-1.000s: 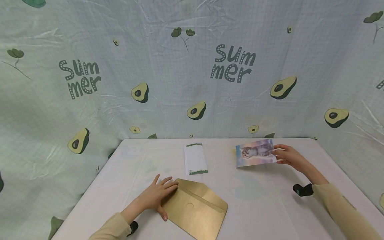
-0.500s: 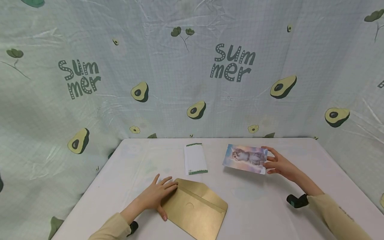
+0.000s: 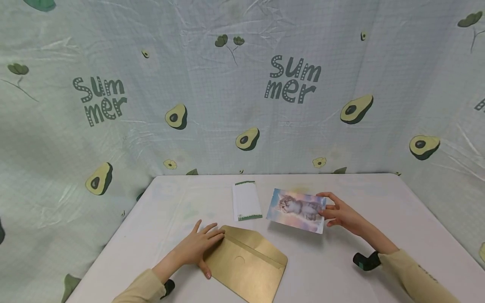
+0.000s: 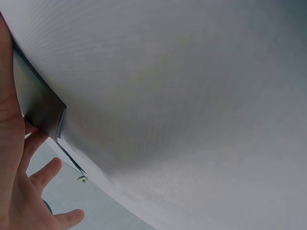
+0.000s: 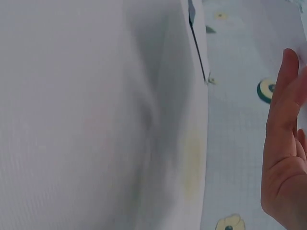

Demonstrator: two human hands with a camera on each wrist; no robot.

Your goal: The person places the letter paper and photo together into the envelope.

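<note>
In the head view my right hand (image 3: 342,216) pinches the right edge of a kitten picture card (image 3: 297,210), which is tilted and held above the table with a shadow beneath it. A gold envelope (image 3: 246,263) lies at the front middle, its flap unfolded toward the back. My left hand (image 3: 197,248) rests on the envelope's left corner, fingers spread and straight, thumb along the near edge. The left wrist view shows the envelope's corner (image 4: 43,112) beside the left hand (image 4: 24,182). In the right wrist view only part of the right hand (image 5: 285,153) shows.
A white notepad sheet (image 3: 247,201) with green borders lies on the white table (image 3: 182,198) behind the envelope. A hanging cloth (image 3: 212,84) printed with avocados and "summer" surrounds the back and sides. Black wrist cameras (image 3: 366,261) sit at both wrists.
My right hand has carried the kitten card leftward and nearer, from the back right toward the envelope; the card has turned slightly. The left hand and the envelope have stayed put.
</note>
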